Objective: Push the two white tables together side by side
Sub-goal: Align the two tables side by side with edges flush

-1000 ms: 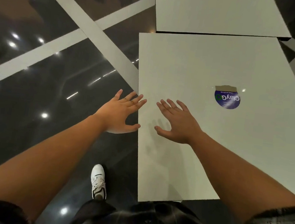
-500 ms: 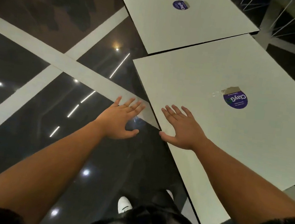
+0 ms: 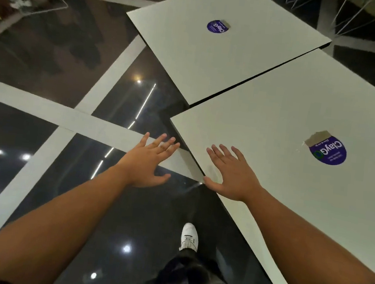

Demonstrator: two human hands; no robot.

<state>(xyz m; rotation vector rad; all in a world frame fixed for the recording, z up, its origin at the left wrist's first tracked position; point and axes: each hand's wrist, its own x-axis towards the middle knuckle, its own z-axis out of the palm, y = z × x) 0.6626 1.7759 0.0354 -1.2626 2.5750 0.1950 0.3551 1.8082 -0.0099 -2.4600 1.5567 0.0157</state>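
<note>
Over the near table's (image 3: pixel 271 179) left edge, the right hand (image 3: pixel 234 175) is hovering or resting flat, fingers spread and straight, grasping nothing; contact with the top is hard to judge. Off that edge, above the dark glossy floor (image 3: pixel 37 183), the left hand (image 3: pixel 149 163) is reaching out with fingers splayed and released, holding nothing. At the near table's far edge, the far table (image 3: pixel 191 56) is sitting side by side with it, a thin dark seam showing between, corners slightly offset. Each top is carrying a round blue sticker (image 3: pixel 328 149). Down below, a white shoe (image 3: pixel 189 236) is standing on the floor.
</note>
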